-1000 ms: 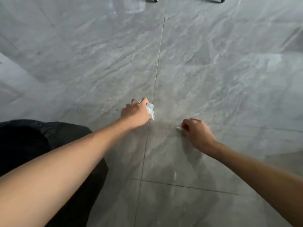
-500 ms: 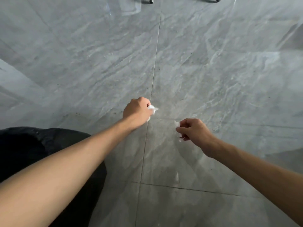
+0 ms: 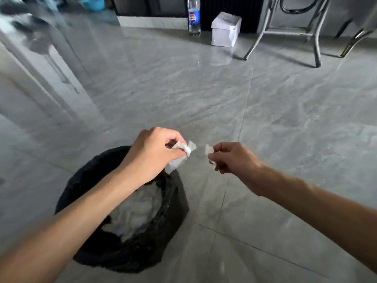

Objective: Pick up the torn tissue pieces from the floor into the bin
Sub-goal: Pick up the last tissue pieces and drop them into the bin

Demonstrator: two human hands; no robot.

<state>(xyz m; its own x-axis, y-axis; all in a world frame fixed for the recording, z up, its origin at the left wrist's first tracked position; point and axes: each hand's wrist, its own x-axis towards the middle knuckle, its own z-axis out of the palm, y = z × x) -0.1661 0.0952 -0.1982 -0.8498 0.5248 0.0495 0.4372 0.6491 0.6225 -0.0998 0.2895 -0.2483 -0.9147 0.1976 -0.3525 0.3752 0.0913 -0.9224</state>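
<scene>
My left hand (image 3: 152, 153) is closed around a bunch of white torn tissue pieces (image 3: 184, 149), held above the far rim of the bin. A black bag lines the bin (image 3: 98, 170), which stands on the floor at lower left and has white tissue (image 3: 138, 209) inside it. To the right of the bin, over bare floor, my right hand (image 3: 230, 158) pinches a small white tissue scrap (image 3: 208, 149) between thumb and fingers. A short gap separates the two hands. I see no loose tissue on the floor.
Grey marble floor tiles (image 3: 285, 129) spread all around. At the far wall stand a Pepsi bottle (image 3: 193, 17) and a white box (image 3: 225, 29). Metal chair legs (image 3: 314, 33) rise at the back right. A glossy pale panel (image 3: 30, 78) is at left.
Both hands lifted off the floor with their tissue pieces. The view tilted up, and the hands now sit nearer me, the left one over the bin.
</scene>
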